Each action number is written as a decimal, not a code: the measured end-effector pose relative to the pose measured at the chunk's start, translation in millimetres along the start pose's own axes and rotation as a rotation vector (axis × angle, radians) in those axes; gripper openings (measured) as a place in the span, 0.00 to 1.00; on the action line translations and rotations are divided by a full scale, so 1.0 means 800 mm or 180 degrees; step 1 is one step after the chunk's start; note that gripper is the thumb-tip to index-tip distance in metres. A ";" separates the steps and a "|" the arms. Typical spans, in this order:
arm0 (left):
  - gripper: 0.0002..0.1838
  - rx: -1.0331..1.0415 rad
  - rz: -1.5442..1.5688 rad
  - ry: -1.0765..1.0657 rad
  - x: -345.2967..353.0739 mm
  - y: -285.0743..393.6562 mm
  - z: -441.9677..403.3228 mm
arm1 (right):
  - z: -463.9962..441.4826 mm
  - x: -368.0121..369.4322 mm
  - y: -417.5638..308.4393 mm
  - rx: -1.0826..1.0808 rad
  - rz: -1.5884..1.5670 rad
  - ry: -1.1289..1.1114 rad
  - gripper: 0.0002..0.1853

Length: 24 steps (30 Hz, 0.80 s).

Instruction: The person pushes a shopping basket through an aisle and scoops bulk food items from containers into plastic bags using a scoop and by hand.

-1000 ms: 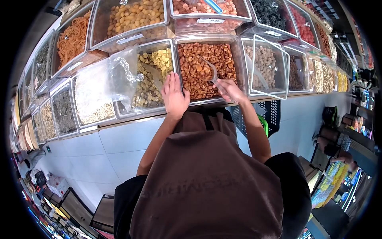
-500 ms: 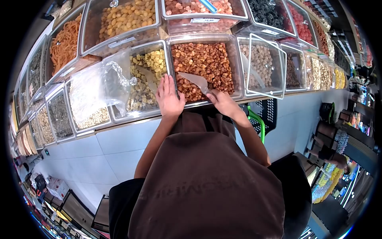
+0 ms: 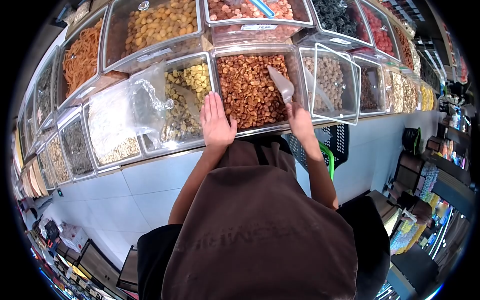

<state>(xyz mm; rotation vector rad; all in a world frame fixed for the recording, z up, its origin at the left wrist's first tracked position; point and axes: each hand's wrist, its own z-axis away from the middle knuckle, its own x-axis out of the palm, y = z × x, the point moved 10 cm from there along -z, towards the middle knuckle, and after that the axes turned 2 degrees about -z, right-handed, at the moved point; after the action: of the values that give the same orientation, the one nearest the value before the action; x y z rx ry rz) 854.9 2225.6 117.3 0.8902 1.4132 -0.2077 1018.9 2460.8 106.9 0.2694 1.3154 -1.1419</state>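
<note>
Reddish-brown beans or nuts [image 3: 250,92] fill a clear bin [image 3: 296,75] in front of me; their exact kind I cannot tell. My right hand [image 3: 300,122] is closed around the handle of a translucent plastic scoop [image 3: 281,84], whose blade lies over the right side of the bean heap. My left hand [image 3: 218,121] lies flat, fingers stretched out, on the bin's front left corner. Its fingertips rest by the edge shared with the neighbouring bin of yellow pieces [image 3: 196,77]. That hand holds nothing.
To the left lie a crumpled clear plastic bag [image 3: 150,95] and a white bag [image 3: 110,107]. A tilted clear lid [image 3: 357,95] stands over the bin of pale round pieces [image 3: 322,82]. Behind are bins of yellow nuts [image 3: 162,22] and orange strips [image 3: 81,55]. A black basket with a green handle [image 3: 327,159] is below.
My right hand has moved right with the scoop, which swung from the bin's middle to its right side and turned more upright. The left hand has shifted only slightly to the right.
</note>
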 end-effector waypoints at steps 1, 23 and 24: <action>0.47 0.0059 -0.0026 -0.0051 0.002 0.004 -0.003 | -0.004 -0.008 0.002 0.0003 0.0002 0.0007 0.26; 0.49 0.0187 0.0008 -0.0164 0.001 0.010 -0.012 | -0.027 0.086 -0.046 -0.0028 -0.1121 -0.1331 0.25; 0.49 0.0178 -0.0001 -0.0178 0.002 0.010 -0.012 | -0.014 0.085 -0.050 0.0055 -0.0948 -0.1505 0.27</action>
<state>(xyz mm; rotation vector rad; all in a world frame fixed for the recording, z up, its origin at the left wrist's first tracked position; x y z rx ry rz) 852.7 2237.9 120.2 0.9232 1.3611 -0.2716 970.5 2415.9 62.8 -0.1857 0.9419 -1.3659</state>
